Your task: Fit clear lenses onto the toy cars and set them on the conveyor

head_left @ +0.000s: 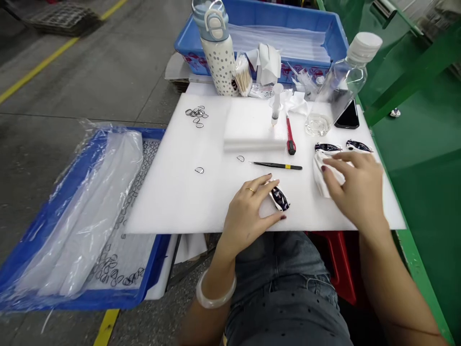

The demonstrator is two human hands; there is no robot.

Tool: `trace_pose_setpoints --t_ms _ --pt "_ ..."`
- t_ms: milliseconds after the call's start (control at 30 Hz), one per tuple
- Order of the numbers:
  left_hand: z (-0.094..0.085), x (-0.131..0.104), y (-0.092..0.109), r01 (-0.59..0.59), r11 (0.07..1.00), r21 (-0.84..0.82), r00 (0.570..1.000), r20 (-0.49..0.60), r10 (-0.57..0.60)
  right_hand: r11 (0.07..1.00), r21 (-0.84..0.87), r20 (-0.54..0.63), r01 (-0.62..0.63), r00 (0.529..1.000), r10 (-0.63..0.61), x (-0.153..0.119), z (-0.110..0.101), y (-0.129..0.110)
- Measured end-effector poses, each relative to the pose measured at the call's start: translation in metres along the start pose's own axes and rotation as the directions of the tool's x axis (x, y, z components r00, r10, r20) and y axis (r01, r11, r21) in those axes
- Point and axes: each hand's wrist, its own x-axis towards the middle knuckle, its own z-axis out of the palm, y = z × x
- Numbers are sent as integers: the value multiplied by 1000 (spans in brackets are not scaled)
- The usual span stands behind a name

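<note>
On the white foam board, my left hand (248,209) curls round a small glossy black-and-white oval part (279,198), with fingers at its upper end and thumb by its lower end. My right hand (358,185) hovers over a folded white cloth (322,180), thumb and fingers apart; whether it touches the cloth I cannot tell. Just beyond lie two similar black-and-white parts, one at the cloth's far edge (327,147) and another farther right (358,145). Black tweezers (277,166) with a yellow band lie ahead of my left hand, near a thin dark ring (240,158).
A foam block (252,122) carries an upright syringe (276,105), beside a red cutter (290,137). Behind stand a dotted bottle (219,62), cotton swabs (243,79), a blue bin (288,12) and a clear bottle (334,91) by a phone (348,117). Left, a blue tray (151,266) holds rings.
</note>
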Motion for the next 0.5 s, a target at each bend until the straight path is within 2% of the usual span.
trace_pose_setpoints --t_ms 67,133,200,267,333,367,400,433,467,500 --pt "-2 -2 -1 -11 999 -31 1000 -12 10 998 55 71 5 997 -9 -10 15 -24" --pt "-4 -4 -4 -20 998 -67 999 -28 18 987 152 171 59 982 -85 -20 29 -50" --pt "-5 -7 -9 -13 997 -78 999 -37 10 978 201 222 62 969 -107 -26 32 -59" --pt "-5 -6 -12 0 998 -70 999 -40 -3 969 245 207 -37 978 -15 -29 20 -39" --pt "-8 -3 -10 -17 995 -94 999 -51 12 942 248 137 -224 971 195 -35 -5 10" --pt "-10 -1 -5 -44 990 -133 998 -58 36 921 173 66 -349 937 342 -41 -20 40" --pt "-13 1 4 -90 976 -196 995 -59 80 870 62 -1 -489 872 490 -50 -36 71" --pt "-17 2 15 -147 950 -275 989 -43 140 767 -93 -33 -635 771 635 -61 -52 101" --pt "-21 1 29 -187 913 -363 980 -11 197 639 -250 -37 -727 667 744 -73 -66 128" --pt "-25 -3 45 -242 854 -460 958 29 287 552 -355 -8 -755 593 805 -86 -78 150"
